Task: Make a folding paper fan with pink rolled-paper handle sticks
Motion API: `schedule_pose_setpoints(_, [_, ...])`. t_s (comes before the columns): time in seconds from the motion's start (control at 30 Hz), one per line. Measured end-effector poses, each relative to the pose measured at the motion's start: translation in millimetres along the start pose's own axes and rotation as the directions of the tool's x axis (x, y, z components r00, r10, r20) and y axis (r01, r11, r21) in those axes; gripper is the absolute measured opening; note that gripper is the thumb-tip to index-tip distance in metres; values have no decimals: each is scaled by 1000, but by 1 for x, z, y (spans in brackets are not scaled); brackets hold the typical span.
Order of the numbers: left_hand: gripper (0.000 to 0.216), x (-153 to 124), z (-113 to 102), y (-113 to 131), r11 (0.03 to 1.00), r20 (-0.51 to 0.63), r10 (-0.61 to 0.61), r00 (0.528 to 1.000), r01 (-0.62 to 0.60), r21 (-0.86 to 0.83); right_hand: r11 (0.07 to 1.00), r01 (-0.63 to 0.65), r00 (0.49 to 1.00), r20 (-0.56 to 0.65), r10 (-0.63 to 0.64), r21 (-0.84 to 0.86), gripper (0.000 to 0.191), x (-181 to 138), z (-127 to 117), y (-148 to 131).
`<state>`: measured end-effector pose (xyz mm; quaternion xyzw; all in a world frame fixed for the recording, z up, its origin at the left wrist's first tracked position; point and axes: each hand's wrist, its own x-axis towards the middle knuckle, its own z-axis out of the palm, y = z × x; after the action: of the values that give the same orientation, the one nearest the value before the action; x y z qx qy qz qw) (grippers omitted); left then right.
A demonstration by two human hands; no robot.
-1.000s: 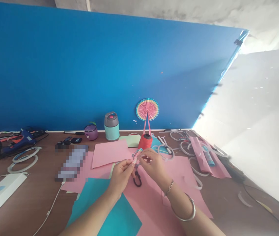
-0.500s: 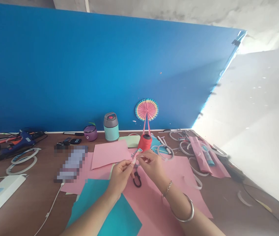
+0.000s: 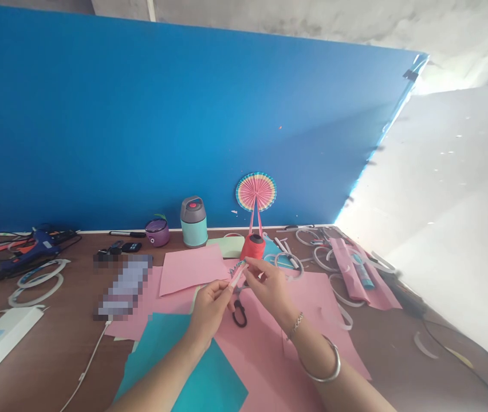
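Note:
A small folded pink-and-teal paper piece is held between both hands above the desk. My left hand pinches its lower end. My right hand pinches its upper end with the fingertips. Under the hands lie pink paper sheets and a teal sheet. Black scissors handles rest on the pink paper just below the hands. A red thread spool stands right behind the folded piece.
A round paper fan leans on the blue board. A teal flask and purple pot stand at the back. A blue glue gun, white rings and a cable lie left. More rings and pink strips lie right.
My right hand's fingertips have slid up along the folded paper piece toward its top end. My left hand has stayed in place.

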<state>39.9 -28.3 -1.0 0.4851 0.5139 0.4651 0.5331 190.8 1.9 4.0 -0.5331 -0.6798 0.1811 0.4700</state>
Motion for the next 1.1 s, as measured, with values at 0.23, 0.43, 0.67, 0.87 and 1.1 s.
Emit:
schedule_pose_setpoints(0.23, [26,-2,1,3,1000,-31,2,1000,-2,4,986,-52,994,105,36,159,43,2,-8,-5])
schedule_pose_setpoints(0.43, [27,-2,1,5,1000,-55,-12,998,12,0,986,21,998,57,-31,167,36,0,-9,-6])
schedule_pose_setpoints(0.67, [25,-1,0,6,999,-72,-27,997,26,-21,990,127,992,10,-127,-62,8,-2,-9,-8])
schedule_pose_setpoints(0.87, [25,-1,0,4,1000,-58,-23,998,24,7,997,48,999,-1,-48,-62,5,-1,-9,-11])
schedule_pose_setpoints(1.1, [24,0,0,3,999,-43,-29,999,31,41,1000,10,1000,28,-9,-15,10,2,-7,-4])
